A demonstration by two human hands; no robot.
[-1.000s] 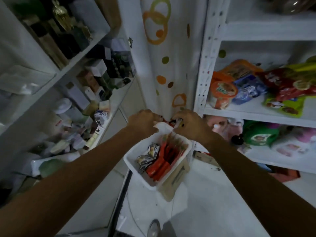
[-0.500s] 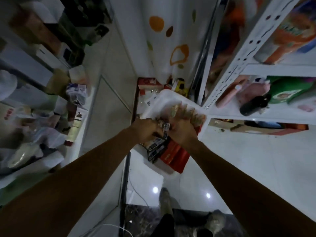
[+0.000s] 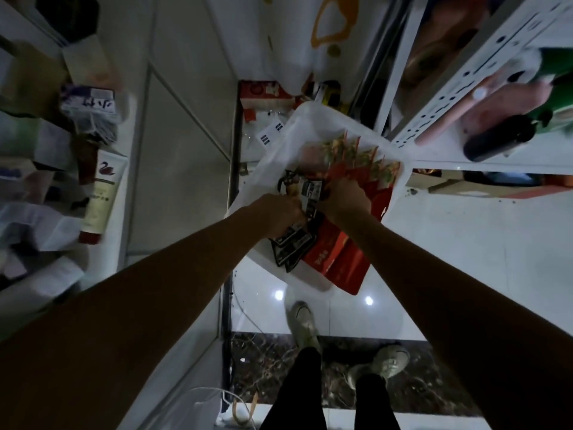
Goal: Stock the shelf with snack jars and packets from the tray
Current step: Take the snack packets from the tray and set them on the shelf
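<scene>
Down over the tiled floor, between two shelving units, both bare forearms are reaching forward and meeting above a white plastic tray. From the head camera, the left hand is coming in from the lower left with the wrist straight and its knuckles turned up, its fingers curling down into a bunch of small black-and-white snack packets lying in the near left part of the tray. The right hand is sitting just beside it, almost touching, with its fingers closed around the top of another black-and-white packet, pinching it where it overlaps the row of red packets. How firmly either hand is gripping cannot be told, since the fingertips are hidden under the packets and the hands.

The tray is tilting, its far rim pointing toward the spotted white curtain. Red foil packets with printed food pictures are standing in a row across its far right side, and larger flat red packets are lying under the right wrist, hanging out over the near rim. The white metal shelf is standing just right of the tray, carrying a pink pouch and a dark bottle. Two grey shoes are standing on the floor below.
</scene>
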